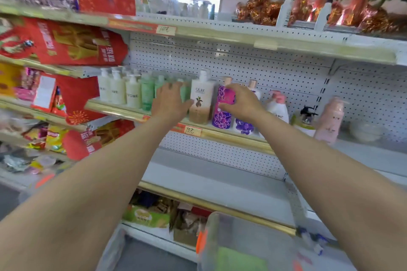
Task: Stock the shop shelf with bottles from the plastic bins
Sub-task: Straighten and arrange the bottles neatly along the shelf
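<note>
Clasps purple bottle (221, 116) with right hand (240, 103), on the shelf (123, 112) just right of the white bottle (201, 97). Lays left hand (169, 103) on green bottles (147, 92) just left; grip unclear. Likely heavy, stiff, slick: best held mid-body.

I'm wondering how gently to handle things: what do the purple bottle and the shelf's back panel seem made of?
The purple bottle: probably glossy plastic with a printed flower pattern; its surface shows a smooth sheen. The back panel: likely white painted sheet metal, matte, punched with regular rows of small holes; looks alone cannot confirm it.
</note>
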Available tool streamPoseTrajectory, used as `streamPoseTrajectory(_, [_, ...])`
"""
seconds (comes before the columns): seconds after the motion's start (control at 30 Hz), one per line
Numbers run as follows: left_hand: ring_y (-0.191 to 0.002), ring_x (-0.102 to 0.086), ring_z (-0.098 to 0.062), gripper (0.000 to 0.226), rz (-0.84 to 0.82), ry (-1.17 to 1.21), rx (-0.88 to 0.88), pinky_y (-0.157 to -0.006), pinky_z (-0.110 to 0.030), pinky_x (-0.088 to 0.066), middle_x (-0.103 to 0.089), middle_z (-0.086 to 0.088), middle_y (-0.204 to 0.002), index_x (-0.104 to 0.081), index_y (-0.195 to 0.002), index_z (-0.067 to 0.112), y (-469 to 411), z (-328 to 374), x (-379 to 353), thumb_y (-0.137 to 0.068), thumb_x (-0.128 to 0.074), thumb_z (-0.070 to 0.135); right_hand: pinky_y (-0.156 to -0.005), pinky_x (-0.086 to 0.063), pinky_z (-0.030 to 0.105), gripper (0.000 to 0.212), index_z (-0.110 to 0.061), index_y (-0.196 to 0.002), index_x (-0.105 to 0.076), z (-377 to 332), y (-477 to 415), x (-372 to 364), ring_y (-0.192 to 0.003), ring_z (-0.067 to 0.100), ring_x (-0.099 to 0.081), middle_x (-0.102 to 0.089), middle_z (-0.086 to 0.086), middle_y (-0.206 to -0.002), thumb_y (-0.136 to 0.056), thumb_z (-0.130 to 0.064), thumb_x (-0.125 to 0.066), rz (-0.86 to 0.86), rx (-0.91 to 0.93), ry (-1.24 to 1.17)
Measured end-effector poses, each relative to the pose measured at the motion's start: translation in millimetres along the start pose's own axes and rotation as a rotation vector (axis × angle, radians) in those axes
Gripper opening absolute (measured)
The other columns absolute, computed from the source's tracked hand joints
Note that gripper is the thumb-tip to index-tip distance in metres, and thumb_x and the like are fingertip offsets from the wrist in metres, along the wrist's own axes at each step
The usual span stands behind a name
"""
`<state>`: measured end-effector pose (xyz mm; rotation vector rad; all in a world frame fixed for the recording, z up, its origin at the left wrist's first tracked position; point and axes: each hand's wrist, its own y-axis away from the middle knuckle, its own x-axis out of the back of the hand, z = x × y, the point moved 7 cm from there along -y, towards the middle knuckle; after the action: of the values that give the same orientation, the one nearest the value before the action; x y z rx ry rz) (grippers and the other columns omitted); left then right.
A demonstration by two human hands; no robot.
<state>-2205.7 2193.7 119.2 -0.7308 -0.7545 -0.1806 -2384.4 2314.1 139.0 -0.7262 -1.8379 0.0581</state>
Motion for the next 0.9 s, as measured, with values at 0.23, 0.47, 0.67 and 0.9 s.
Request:
streamPoseTrajectory(0.23, [-0.136, -0.036, -0.034, 0.068, 0.025, -0.04, 0.096, -0.108, -0.05, -0.039, -0.042, -0.013, -0.147, -0.039, -0.146, 0.019, -10, -85, 50, -0.089, -0.066, 0.045, -0.103, -0.044, 0.043, 0.071, -0.024, -0.147, -0.041, -82, -34, -53, -0.131, 0.033, -0.047, -0.047, 0.01, -0.147, -0.087, -0.051, -0.068, -0.043, 0.068, 0.0])
streamPoseTrajectory(0.47, [-0.134, -0.037, -0.036, 0.064, 0.039, -0.098, 0.114, -0.105, -0.05, -0.039, -0.043, -0.013, -0.146, -0.041, -0.144, 0.019, -66, -167, 59, -0.091, -0.059, 0.05, -0.103, -0.043, 0.041, 0.07, -0.028, -0.147, -0.04, -144, -99, -117, -0.134, 0.028, -0.045, -0.045, 0.005, -0.15, -0.087, -0.056, -0.064, -0.054, 0.127, -0.023])
streamPoseTrajectory(0.67, [-0.135, -0.037, -0.035, 0.059, 0.025, -0.064, 0.098, -0.103, -0.052, -0.041, -0.042, -0.014, -0.146, -0.046, -0.14, 0.022, -151, -232, 57, -0.09, -0.059, 0.051, -0.105, -0.043, 0.044, 0.071, -0.029, -0.147, -0.038, -174, -187, -153, -0.134, 0.032, -0.045, -0.044, 0.008, -0.149, -0.087, -0.059, -0.062, -0.025, 0.068, -0.031])
streamPoseTrajectory(0.9, [-0.122, -0.048, -0.033, 0.064, -0.007, -0.022, 0.092, -0.097, -0.05, -0.046, -0.052, -0.012, -0.133, -0.049, -0.138, 0.027, -237, -311, 52, -0.084, -0.065, 0.058, -0.102, -0.043, 0.038, 0.075, -0.024, -0.149, -0.038, -212, -267, -196, -0.133, 0.028, -0.045, -0.046, 0.008, -0.146, -0.087, -0.057, -0.065, -0.057, 0.06, -0.018])
